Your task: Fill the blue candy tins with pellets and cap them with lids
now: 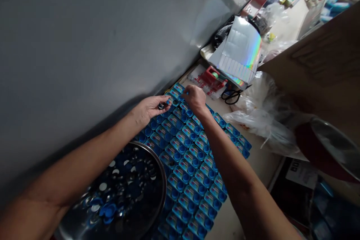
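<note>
Rows of small blue printed packs point(185, 165), each with a round blue recess or disc at one end, cover the work surface. My left hand point(153, 107) is at the far left of the rows, its fingers closed around small round dark and blue pieces point(161, 106). Just to its right, my right hand point(194, 97) hovers over the far packs in a pinch, with a bit of blue at its fingertips too small to name. Under my left forearm stands a large metal bowl point(165, 187) of loose round blue, dark and silvery pieces point(108, 210).
A grey wall point(98, 45) rises along the left. Beyond the packs lie a red tape dispenser point(210, 78), shiny holographic sheets point(239, 50) and black-handled scissors point(231, 95). Clear plastic bags point(258, 116), a cardboard box point(315, 52) and a dark red bowl point(317, 153) line the right side.
</note>
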Demonstrator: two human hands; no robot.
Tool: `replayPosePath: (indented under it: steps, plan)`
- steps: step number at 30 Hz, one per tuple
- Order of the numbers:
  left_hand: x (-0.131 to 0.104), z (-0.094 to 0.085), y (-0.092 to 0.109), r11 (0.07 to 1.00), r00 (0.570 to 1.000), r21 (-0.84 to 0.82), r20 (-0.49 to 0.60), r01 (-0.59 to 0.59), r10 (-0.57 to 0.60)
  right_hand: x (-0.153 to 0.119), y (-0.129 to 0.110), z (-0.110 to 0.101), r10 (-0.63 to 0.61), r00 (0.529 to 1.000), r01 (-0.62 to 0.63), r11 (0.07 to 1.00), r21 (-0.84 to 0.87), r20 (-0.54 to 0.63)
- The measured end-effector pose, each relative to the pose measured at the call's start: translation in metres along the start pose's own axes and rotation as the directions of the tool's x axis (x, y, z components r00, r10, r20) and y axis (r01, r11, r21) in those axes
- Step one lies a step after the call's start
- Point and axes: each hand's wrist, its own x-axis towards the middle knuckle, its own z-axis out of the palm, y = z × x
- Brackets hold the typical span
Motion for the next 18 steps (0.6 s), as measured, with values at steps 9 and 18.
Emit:
replayPosePath:
  steps: [9, 18]
  plan:
    - [-0.027, -0.035, -0.007, 0.991, 0.995, 0.094, 0.046, -0.097, 0.093, -0.052, 0.045, 0.006, -0.424, 0.900, 0.388, 0.883, 0.263, 0.097]
    - [-0.109, -0.042, -0.012, 0.832, 0.901, 0.391, -0.019, -0.393, 0.434, -0.068, 0.028, 0.024, -0.498, 0.855, 0.483, 0.866, 0.130, 0.142]
